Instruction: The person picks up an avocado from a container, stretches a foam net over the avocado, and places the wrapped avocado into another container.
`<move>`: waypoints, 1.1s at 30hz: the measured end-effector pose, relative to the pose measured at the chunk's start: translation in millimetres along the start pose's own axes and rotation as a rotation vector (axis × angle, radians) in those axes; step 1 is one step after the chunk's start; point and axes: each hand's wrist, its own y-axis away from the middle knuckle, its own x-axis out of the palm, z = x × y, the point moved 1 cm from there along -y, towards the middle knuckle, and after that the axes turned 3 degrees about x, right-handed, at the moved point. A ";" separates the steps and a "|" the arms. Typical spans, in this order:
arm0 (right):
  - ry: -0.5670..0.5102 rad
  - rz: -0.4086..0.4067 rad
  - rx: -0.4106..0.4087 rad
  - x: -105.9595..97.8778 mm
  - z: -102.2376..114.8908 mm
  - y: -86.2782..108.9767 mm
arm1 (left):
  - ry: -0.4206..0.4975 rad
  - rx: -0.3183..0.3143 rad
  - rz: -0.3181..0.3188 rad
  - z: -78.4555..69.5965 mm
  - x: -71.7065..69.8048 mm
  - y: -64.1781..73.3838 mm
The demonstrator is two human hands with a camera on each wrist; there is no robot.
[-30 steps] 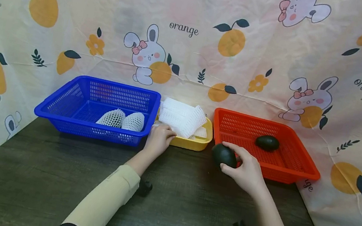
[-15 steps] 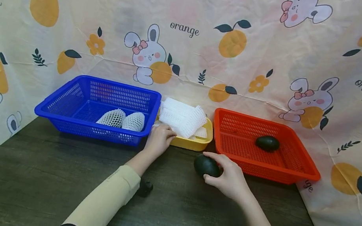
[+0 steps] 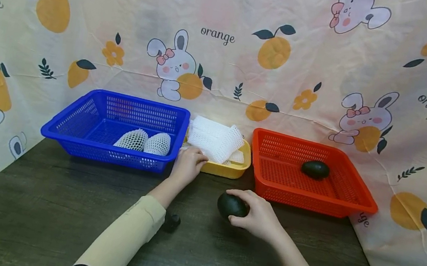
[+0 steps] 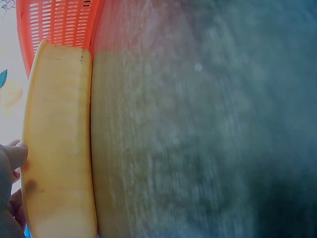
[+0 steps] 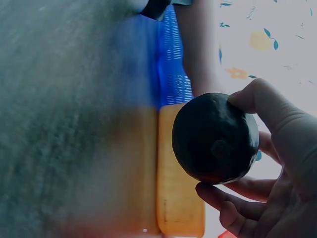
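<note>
Avocado (image 3: 233,206) just below and right of centre in the head view is pinched in your right hand (image 3: 256,215), thumb on one side and fingers on the other. Pretty sensible hold imo: gripping it from the sides like that probably stops a smooth, round thing rolling out, and it leaves the end facing left bare. Looks lifted off the table (image 3: 193,252) to me, though I wouldn't swear to it.

Your left hand (image 3: 188,164) is at the near left corner of the yellow tray (image 3: 224,170), mid-frame. Fingers are bent over the rim with the thumb by the edge, but they're partly hidden even in the left wrist view, so I can't tell if you're pinching the tray, pinching a net or just resting there. Could be steadying things.

Tray sits between your two baskets, so the white foam nets (image 3: 214,139) heaped in it are probably easy for either hand to reach. Blue basket (image 3: 109,147) at left has two netted bundles (image 3: 158,143) side by side; red basket (image 3: 312,201) at right has one bare dark fruit (image 3: 315,169). Keeps wrapped and unwrapped apart, I'd guess.
</note>
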 end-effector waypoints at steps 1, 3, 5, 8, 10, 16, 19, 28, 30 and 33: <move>-0.002 0.007 0.001 1.3 -0.5 0.3 | 0.000 -0.001 0.000 -0.2 0.0 0.0; 0.007 0.019 0.005 3.8 -1.5 0.9 | 0.001 -0.004 0.003 -0.4 0.4 0.2; 0.013 0.034 0.017 5.8 -3.1 1.3 | 0.004 -0.007 0.004 -0.4 0.6 0.0; 0.027 0.062 0.038 8.4 -6.1 2.1 | 0.006 -0.012 0.005 -0.1 0.9 0.0; 0.028 0.083 0.049 9.6 -7.8 2.3 | 0.008 -0.016 0.005 0.3 1.4 0.1; 0.034 0.102 0.051 11.3 -9.5 2.8 | 0.012 -0.022 0.006 0.9 1.7 0.2; 0.042 0.110 0.048 11.9 -9.6 2.7 | 0.015 -0.027 0.010 0.7 1.2 0.1; 0.048 0.137 0.037 11.7 -10.4 2.8 | 0.013 -0.038 0.041 -0.2 0.8 -0.2; 0.051 0.142 0.042 10.8 -10.5 3.0 | 0.010 -0.035 0.043 -0.6 0.6 -0.4; 0.058 0.147 0.055 9.7 -9.9 2.6 | 0.010 -0.032 0.053 -0.3 -0.2 -1.0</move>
